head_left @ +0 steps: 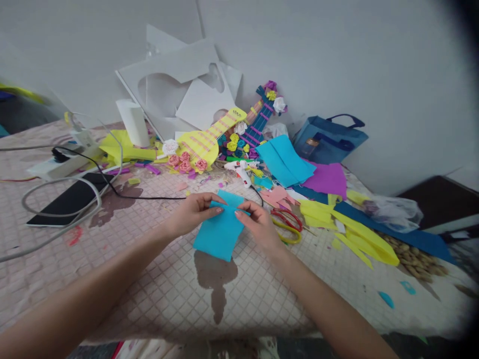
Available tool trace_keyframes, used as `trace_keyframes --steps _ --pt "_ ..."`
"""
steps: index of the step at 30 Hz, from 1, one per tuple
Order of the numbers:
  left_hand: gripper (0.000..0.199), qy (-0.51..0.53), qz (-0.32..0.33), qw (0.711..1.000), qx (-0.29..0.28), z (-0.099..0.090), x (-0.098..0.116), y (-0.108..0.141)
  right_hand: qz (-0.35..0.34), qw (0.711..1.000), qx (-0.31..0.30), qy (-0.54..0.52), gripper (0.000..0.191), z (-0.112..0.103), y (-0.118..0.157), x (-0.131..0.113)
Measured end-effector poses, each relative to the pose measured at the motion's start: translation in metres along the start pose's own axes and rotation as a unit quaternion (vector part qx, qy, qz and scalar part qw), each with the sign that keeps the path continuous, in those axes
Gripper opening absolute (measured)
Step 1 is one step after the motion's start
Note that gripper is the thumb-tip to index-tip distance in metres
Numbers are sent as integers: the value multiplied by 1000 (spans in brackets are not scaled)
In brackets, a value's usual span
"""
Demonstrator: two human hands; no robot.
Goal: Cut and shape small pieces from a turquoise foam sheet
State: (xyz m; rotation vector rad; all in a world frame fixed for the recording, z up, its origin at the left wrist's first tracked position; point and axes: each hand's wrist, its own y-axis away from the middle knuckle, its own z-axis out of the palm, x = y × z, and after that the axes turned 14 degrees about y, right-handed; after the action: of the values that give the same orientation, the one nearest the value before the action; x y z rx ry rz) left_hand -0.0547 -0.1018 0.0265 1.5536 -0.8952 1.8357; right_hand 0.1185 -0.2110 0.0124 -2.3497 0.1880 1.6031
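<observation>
A sheet of bright blue crepe-like paper (219,233) hangs between my two hands over the middle of the table, with a crease or fold across its upper part. My left hand (196,212) pinches its left edge between thumb and fingers. On the right edge, my right hand (258,222) pinches the same sheet. Just beyond the paper lies a white glue gun (241,172). Scissors with red and yellow handles (287,222) rest to the right of my right hand.
Paper guitars, one yellow (202,142) and one dark blue (260,119), lean at the back. Blue sheets (286,159), a purple sheet (327,178) and yellow strips (359,239) lie right. A power strip (62,162), cables and a black tablet-like slab (71,199) occupy the left.
</observation>
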Motion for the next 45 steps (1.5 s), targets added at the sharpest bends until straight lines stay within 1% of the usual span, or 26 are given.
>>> trace_keyframes --steps 3,6,12,18,23,28,34,38,45 --pt "31 -15 4 1000 -2 1 1 0 -20 999 27 42 20 0 0 0" --pt "36 -24 1 1000 12 2 2 1 -45 995 49 78 17 1 2 -1" --pt "36 -48 -16 998 28 4 0 2 -84 987 63 122 11 4 6 -3" --pt "33 -29 -21 999 25 4 -2 2 -120 979 84 141 8 5 8 -5" --pt "32 -14 -9 999 32 8 0 2 -166 966 103 172 6 5 10 -10" --pt "29 0 -3 998 55 12 2 4 -207 952 112 197 6 7 11 -10" --pt "36 18 -11 999 43 14 3 4 -234 942 118 210 6 8 11 -9" --pt "29 11 -21 998 50 15 2 5 -246 937 120 216 5 9 12 -8" --pt "23 47 -4 997 59 16 0 6 -248 938 122 208 5 9 13 -8"
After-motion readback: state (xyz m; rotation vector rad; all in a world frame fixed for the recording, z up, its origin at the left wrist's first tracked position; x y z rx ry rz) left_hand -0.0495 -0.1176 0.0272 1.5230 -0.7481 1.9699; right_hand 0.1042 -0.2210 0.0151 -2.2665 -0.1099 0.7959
